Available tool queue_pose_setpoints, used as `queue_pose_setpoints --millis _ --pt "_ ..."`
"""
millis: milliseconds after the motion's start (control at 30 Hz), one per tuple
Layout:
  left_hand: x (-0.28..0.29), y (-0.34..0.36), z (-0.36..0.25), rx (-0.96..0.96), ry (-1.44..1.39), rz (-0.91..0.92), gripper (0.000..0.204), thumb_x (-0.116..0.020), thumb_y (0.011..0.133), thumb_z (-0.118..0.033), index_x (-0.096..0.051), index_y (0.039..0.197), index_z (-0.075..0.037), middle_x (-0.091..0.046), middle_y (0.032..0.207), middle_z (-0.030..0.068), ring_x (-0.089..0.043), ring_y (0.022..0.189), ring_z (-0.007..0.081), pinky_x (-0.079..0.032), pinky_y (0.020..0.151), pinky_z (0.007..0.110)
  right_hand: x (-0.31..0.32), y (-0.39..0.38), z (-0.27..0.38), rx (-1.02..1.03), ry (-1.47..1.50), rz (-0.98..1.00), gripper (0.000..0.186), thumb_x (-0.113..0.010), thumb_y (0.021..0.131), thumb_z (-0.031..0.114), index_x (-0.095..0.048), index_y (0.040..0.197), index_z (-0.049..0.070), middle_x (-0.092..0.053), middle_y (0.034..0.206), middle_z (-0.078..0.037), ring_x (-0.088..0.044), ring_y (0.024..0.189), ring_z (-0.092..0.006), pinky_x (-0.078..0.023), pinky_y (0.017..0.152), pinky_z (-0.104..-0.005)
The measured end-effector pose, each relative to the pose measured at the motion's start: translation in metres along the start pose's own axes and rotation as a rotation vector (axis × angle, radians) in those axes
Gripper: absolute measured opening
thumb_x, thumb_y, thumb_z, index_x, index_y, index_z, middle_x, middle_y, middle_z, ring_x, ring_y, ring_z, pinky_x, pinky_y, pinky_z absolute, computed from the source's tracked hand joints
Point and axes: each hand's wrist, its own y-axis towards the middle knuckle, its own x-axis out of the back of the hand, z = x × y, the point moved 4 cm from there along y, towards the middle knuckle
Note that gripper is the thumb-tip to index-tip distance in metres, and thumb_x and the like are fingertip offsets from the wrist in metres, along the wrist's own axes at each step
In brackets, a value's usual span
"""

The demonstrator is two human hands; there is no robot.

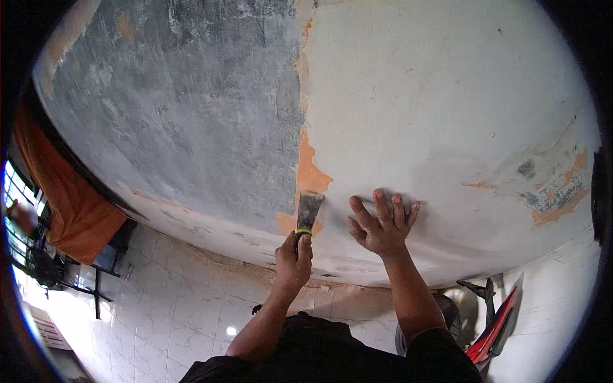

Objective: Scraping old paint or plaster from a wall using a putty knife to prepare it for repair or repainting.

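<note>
My left hand (294, 262) grips a putty knife by its black and yellow handle. Its metal blade (310, 207) points up against an orange exposed patch (310, 166) along the seam between a grey, mottled wall section (172, 115) and a pale section (434, 96). Right of the blade, my right hand (383, 223) rests on the pale section with fingers spread and holds nothing. More flaked orange and grey patches (555, 191) mark the wall at the far right.
Orange cloth (76, 210) hangs over dark metal framework at left, beside a barred window (19, 185) with a blurred shape I cannot make out. Below is a white tiled floor (159, 300) with debris along the wall's base. A red-and-black vehicle part and dark wheel (447, 313) stand lower right.
</note>
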Motion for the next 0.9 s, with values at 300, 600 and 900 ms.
queue_pose_setpoints --millis 300,600,900 --pt "0.011 -0.001 -0.043 0.065 -0.048 0.009 0.034 -0.051 0.102 -0.033 -0.056 0.087 -0.003 -0.051 0.059 -0.001 -0.048 0.051 0.0062 -0.039 0.046 0.027 0.002 0.002 0.003 -0.014 0.023 -0.001 0.047 -0.051 0.093 0.053 -0.053 0.138 0.039 -0.036 0.156 -0.001 -0.02 0.149 -0.0267 -0.006 0.119 -0.058" --pt "-0.001 0.009 -0.072 -0.036 -0.066 0.009 0.033 -0.051 0.103 -0.03 -0.058 0.089 -0.001 -0.052 0.059 0.0004 -0.048 0.051 0.0063 -0.04 0.047 0.027 0.002 0.012 0.003 -0.048 0.018 0.014 0.048 -0.053 0.092 0.051 -0.051 0.14 0.041 -0.035 0.156 -0.002 -0.02 0.148 -0.0267 -0.004 0.118 -0.0595" --pt "-0.004 0.017 -0.081 -0.031 -0.094 0.048 0.033 -0.05 0.103 -0.031 -0.057 0.092 -0.001 -0.051 0.058 0.0002 -0.049 0.05 0.0067 -0.04 0.046 0.026 0.013 0.065 0.007 -0.032 0.076 0.053 0.049 -0.051 0.093 0.051 -0.057 0.137 0.031 -0.037 0.154 -0.009 -0.019 0.148 -0.0269 0.001 0.117 -0.0598"
